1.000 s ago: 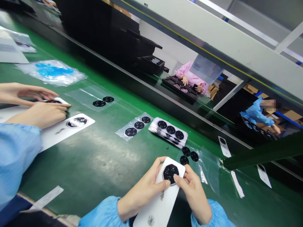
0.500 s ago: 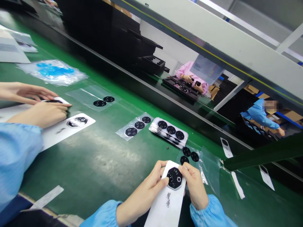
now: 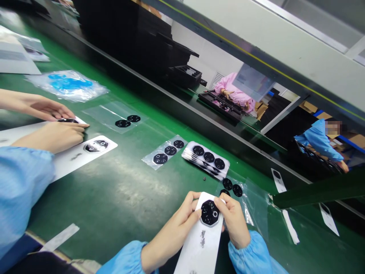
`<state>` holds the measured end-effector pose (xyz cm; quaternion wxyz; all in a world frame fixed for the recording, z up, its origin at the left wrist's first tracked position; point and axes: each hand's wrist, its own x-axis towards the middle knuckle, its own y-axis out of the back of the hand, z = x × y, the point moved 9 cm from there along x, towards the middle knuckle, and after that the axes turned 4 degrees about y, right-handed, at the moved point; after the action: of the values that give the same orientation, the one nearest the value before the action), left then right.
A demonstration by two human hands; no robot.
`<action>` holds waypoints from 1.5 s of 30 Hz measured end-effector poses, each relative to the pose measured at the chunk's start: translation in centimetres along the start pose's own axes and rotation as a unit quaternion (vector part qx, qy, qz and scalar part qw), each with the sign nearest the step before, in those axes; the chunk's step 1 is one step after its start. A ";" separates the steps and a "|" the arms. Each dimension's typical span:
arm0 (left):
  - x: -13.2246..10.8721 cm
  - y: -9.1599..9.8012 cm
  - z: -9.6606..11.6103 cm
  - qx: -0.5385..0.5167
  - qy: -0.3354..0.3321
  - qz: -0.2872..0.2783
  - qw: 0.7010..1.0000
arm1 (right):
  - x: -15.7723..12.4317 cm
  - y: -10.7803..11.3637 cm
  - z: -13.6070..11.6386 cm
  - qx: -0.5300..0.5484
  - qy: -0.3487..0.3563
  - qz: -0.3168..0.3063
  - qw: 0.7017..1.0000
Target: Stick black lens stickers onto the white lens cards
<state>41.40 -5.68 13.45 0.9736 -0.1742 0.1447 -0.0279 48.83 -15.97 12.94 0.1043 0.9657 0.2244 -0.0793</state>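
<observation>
Both my hands hold a long white panel (image 3: 196, 253) with dark lettering, tilted up in front of me at the lower middle. Near its top end sits a black octagonal plate (image 3: 209, 214) with small round openings and a silver rim. My left hand (image 3: 178, 228) grips the panel's left edge, thumb beside the plate. My right hand (image 3: 234, 220) is closed on the right edge, its thumb touching the plate's upper right. Just behind, loose black plates (image 3: 237, 190) lie on clear film (image 3: 258, 207), one partly hidden by my right fingers.
A stack of white sheets (image 3: 186, 155) with black plates lies on the green table (image 3: 125, 201). Left of it is a film strip (image 3: 148, 160) with plates. A co-worker's hands (image 3: 51, 133) work on white panels at left. A green post (image 3: 313, 194) slants in at right.
My left thumb has drawn back slightly from the black plate to its edge. My right thumb stays at the upper right. The whole view has shifted a little.
</observation>
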 end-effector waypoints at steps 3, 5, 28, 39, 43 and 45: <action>0.0 0.1 -0.2 -0.004 0.002 -0.003 1.000 | 0.2 0.1 0.2 -0.005 -0.001 -0.004 1.000; 0.1 0.0 -0.3 -0.023 0.006 -0.006 1.000 | 0.2 0.1 0.3 -0.008 -0.002 -0.007 1.000; 0.9 0.8 -1.3 -0.031 0.039 0.034 0.998 | -1.5 -2.4 -0.5 0.027 0.014 -0.169 0.985; 0.4 -0.3 -0.7 -0.030 0.014 -0.022 0.999 | -1.5 -1.9 -1.0 0.102 0.040 -0.129 0.986; 0.2 0.0 -0.5 -0.017 -0.005 -0.004 1.000 | -1.9 -1.8 -0.9 0.094 0.055 -0.095 0.990; 0.2 0.0 -0.8 -0.009 -0.001 -0.014 1.000 | -1.9 -1.7 -0.9 0.097 0.060 -0.081 0.990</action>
<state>41.40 -5.94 12.69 0.9716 -0.1851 0.1419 -0.0402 46.42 -15.05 13.91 -0.0103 0.9528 0.2991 -0.0505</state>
